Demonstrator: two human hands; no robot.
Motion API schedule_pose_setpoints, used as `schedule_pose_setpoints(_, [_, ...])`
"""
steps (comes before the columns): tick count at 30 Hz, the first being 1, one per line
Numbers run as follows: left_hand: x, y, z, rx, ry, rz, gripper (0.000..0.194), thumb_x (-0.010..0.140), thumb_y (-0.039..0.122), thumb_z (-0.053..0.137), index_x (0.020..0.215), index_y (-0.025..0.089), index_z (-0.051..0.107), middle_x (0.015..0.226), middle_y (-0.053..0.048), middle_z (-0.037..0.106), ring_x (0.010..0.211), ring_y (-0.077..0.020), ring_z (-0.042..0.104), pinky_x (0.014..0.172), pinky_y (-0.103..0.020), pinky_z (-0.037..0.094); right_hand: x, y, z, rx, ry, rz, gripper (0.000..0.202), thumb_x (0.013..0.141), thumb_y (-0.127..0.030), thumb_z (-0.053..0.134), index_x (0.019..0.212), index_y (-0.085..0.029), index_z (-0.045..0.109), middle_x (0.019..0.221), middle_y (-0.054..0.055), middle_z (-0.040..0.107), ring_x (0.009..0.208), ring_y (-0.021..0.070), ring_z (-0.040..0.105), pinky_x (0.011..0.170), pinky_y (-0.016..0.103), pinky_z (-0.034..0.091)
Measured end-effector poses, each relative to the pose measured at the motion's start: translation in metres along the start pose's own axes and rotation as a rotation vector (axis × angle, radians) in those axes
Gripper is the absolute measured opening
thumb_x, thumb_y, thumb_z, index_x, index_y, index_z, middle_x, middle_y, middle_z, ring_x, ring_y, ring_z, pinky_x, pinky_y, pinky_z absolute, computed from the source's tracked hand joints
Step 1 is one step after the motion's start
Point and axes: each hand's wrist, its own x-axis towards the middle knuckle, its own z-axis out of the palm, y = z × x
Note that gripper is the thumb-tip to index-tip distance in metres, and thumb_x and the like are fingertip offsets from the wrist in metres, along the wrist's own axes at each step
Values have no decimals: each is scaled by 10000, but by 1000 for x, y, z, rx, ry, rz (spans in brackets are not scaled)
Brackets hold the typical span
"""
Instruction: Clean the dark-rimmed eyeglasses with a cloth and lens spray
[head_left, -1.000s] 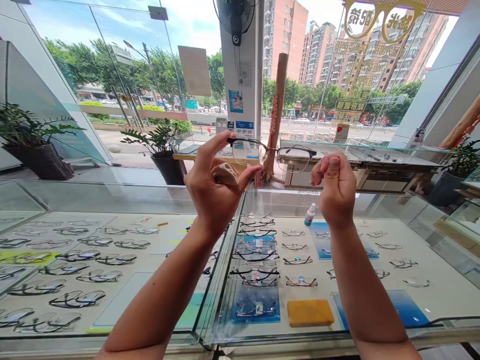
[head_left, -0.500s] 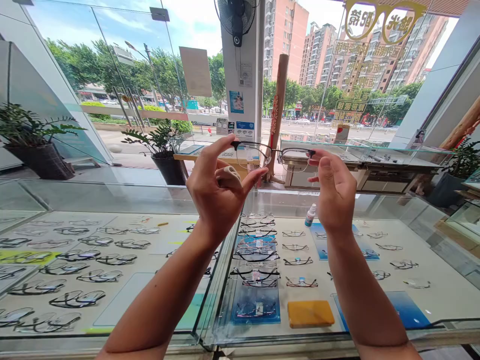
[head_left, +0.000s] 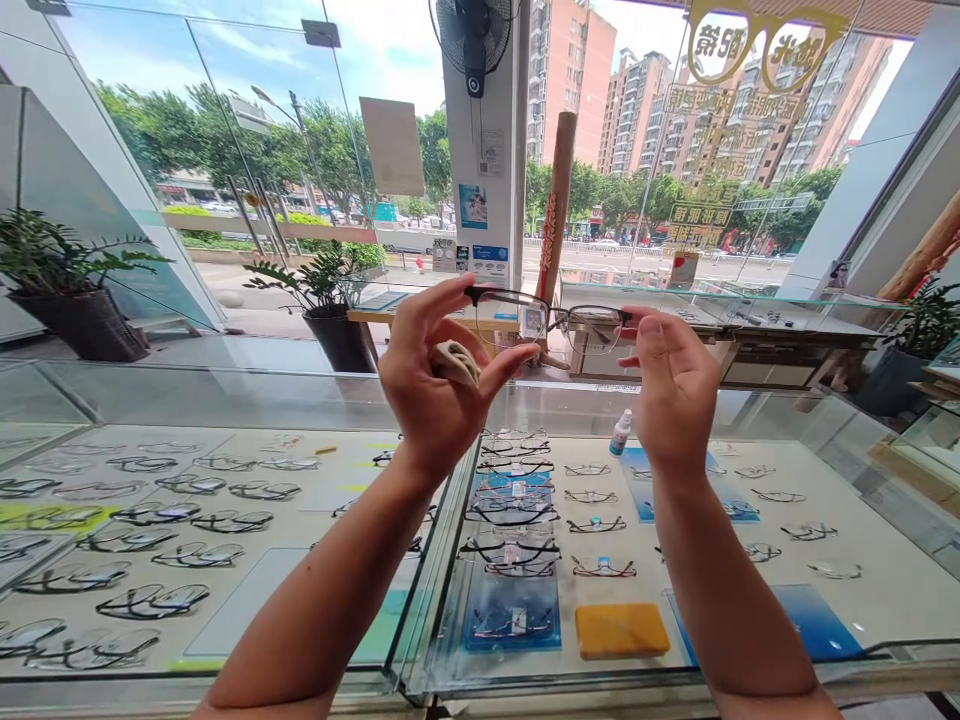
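A pair of eyeglasses (head_left: 556, 318) with a dark upper rim is held up in front of me, above the glass display counter. My left hand (head_left: 439, 375) grips its left end with the fingertips, thumb stretched below the left lens. A crumpled light cloth (head_left: 456, 362) is tucked in the palm of that same hand. My right hand (head_left: 675, 390) pinches the right end of the eyeglasses between thumb and fingers. Both lenses face the window; the temples are mostly hidden.
Under the glass counter (head_left: 442, 610) lie rows of spectacle frames (head_left: 154, 600). On the right side are an orange case (head_left: 622, 630) and a small white spray bottle (head_left: 620, 433). Beyond stand potted plants (head_left: 330, 310), a wooden post (head_left: 559, 210), more display cases (head_left: 780, 330) and a fan (head_left: 474, 45).
The eyeglasses have tilted, so their lenses show taller and more face-on. Both hands have shifted slightly down and to the right, keeping their hold.
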Motion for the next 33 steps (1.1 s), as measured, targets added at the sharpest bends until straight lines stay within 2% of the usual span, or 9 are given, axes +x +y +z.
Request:
schedule_pose_setpoints(4, [-1,-2,0,-72,2,15,695,922,689,848,1482,369,589,1325,-68,744,648,-134,622,580,-360,500,-2,-9,-1,33,22,-22,258,1088,-481,653,1092,-268,798,1142,78,790,998,229,730,763,374,572])
schedule_pose_setpoints(9, [-3,-7,0,13,-41,-62,753,886,763,830,1463,361,559,1317,-87,765,658,-144,638,580,-354,539,-3,-14,-1,94,33,19,219,1065,-480,683,1072,-277,763,1144,76,781,1007,233,743,758,365,613])
schedule_pose_setpoints(16, [-3,-21,8,-78,-89,-77,744,854,669,919,1453,330,635,1310,-86,760,761,-161,681,677,-354,576,2,-2,-3,151,-57,86,261,1072,-509,629,1120,-270,723,1156,91,781,1043,226,771,758,343,643])
schedule_pose_setpoints(22, [1,-18,8,-31,-97,-82,662,851,647,934,1355,285,702,1308,-82,791,721,-132,620,615,-313,520,6,-2,-4,189,-104,138,247,1056,-508,622,1095,-282,715,1141,94,796,1029,237,784,760,373,654])
schedule_pose_setpoints(27, [0,-17,8,-9,-116,-66,645,860,649,924,1347,286,707,1287,-70,807,700,-132,616,623,-316,528,6,-7,-3,247,-99,191,216,1037,-494,658,1073,-291,725,1143,99,808,1004,249,780,802,424,651])
schedule_pose_setpoints(33, [2,-25,4,29,-125,-61,675,843,697,910,1340,279,725,1238,-77,811,763,-159,679,665,-322,573,10,2,-6,184,-112,121,308,1013,-549,678,1135,-269,718,1119,97,787,991,240,791,838,416,663])
